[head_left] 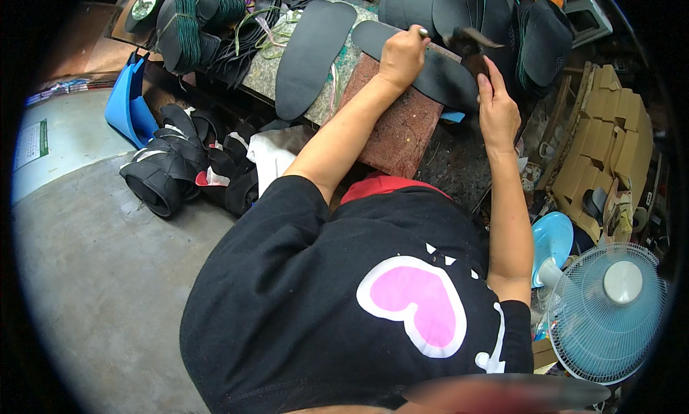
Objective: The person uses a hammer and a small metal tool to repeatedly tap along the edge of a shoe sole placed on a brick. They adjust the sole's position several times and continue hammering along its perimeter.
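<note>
My left hand (402, 58) is closed around a small metal rod, likely a punch (423, 33), whose top end shows above the fist. Under it a black shoe sole (446, 78) lies across a reddish-brown board (402, 130). My right hand (498, 114) grips the dark handle of a hammer (473, 57), raised near the sole's right end; its head is smeared by motion. A second black sole (313, 59) rests to the left on the speckled worktop (262, 77). The punch's lower tip is hidden by my hand.
Bundles of soles tied with green cord (179, 34) stand at the back left, more stacked soles (542, 44) at the back right. Black shoe pieces (161, 163) lie heaped left of the bench. A fan (606, 313) and cardboard pieces (603, 141) stand at the right.
</note>
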